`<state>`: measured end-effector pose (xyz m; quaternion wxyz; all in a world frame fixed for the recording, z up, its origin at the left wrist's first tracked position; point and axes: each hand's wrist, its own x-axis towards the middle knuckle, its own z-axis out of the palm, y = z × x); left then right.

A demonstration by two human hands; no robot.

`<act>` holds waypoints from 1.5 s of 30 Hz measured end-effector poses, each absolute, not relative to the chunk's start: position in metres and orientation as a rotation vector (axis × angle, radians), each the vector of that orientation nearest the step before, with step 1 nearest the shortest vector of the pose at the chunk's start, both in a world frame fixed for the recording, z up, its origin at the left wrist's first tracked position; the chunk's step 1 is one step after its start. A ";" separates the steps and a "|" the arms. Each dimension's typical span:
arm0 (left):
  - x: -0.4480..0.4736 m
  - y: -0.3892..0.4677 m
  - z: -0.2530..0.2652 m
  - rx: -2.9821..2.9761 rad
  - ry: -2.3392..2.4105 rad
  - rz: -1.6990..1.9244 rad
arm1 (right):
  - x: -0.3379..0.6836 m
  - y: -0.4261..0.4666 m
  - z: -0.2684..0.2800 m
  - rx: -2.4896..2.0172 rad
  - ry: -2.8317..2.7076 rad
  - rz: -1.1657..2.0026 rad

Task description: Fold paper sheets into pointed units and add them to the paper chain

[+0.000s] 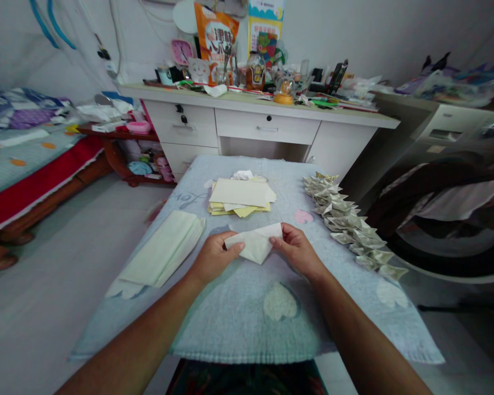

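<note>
Between my two hands is a pale sheet of paper (256, 245), partly folded, with a point facing down toward me. My left hand (219, 253) pinches its left end, thumb on top. At the right end my right hand (295, 248) grips the upper corner between thumb and fingers. Just beyond lies a stack of cream and yellow paper (242, 194). A thicker pile of pale green paper sheets (163, 249) rests left of my left hand. Rows of folded paper pieces with pointed ends (346, 219) line the table's right side.
A blue cloth with heart prints covers the table (230, 323). Behind it stands a white desk (267, 127) crowded with jars, a pink clock (181, 52) and an orange bag (216, 38). A washing machine (448, 142) is at right, a bed (33, 159) at left.
</note>
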<state>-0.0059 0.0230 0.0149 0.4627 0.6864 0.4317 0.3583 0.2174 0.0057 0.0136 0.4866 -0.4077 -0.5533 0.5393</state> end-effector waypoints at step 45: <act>0.003 0.026 0.002 1.747 1.236 0.919 | 0.221 0.007 0.012 -1.494 -1.844 0.837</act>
